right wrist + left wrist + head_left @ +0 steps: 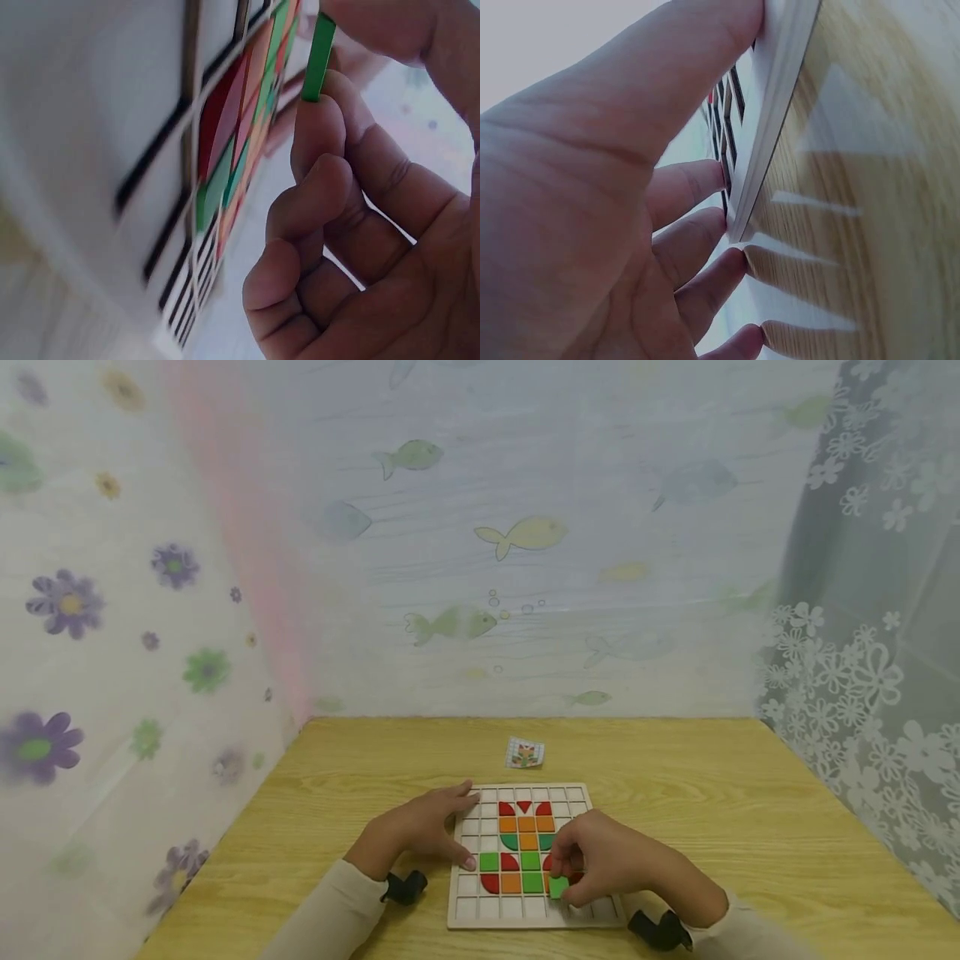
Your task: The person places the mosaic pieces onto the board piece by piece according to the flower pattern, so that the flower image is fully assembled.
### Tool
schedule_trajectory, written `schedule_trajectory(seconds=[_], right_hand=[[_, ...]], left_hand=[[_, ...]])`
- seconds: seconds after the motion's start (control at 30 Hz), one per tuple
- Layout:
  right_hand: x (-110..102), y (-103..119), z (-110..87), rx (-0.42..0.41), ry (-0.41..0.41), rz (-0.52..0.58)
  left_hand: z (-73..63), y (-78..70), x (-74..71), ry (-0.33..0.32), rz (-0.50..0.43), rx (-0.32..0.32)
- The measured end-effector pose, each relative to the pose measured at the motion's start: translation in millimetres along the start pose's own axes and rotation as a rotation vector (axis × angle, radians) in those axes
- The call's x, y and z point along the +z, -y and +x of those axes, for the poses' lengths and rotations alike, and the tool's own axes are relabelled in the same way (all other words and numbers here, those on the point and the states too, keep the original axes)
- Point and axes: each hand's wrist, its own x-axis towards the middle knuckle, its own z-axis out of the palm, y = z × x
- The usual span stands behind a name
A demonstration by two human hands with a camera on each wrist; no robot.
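A white grid board (467,920) with square cells lies on the table under both hands. Red, orange, light green and dark green tiles (528,842) fill its middle cells in a pattern. My right hand (615,858) pinches a light green square tile (558,887) between thumb and forefinger, just over the lower right of the pattern. In the right wrist view this green tile (319,60) stands edge-on, apart from the board. My left hand (420,827) rests along the board's left edge with its fingers spread; the thumb touches the rim. My right hand hides some right-hand cells.
Behind the board, a small card (525,753) printed with a coloured grid pattern lies on the wooden table (675,768). Curtains with fish and flowers (67,602) close in the back and sides. A black wrist device (405,887) sits at each cuff.
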Motion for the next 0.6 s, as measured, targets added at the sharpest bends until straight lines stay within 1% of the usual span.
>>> schedule_trajectory(seconds=[0.1,0.2,0.37,0.6], right_hand=[[8.4,4.7,5.6,-0.013,0.018,0.022],[14.2,7.7,7.9,-0.015,0.019,0.011],[17.4,11.4,9.8,0.001,-0.001,-0.001],[22.9,12.7,13.2,0.028,-0.002,-0.039]], left_hand=[[-0.1,-0.1,0.7,0.01,-0.011,-0.006],[0.3,-0.9,1.5,0.018,-0.018,-0.012],[1.9,-2.4,0.7,0.009,-0.015,-0.02],[0.6,-1.5,-1.0,0.0,-0.014,-0.023]])
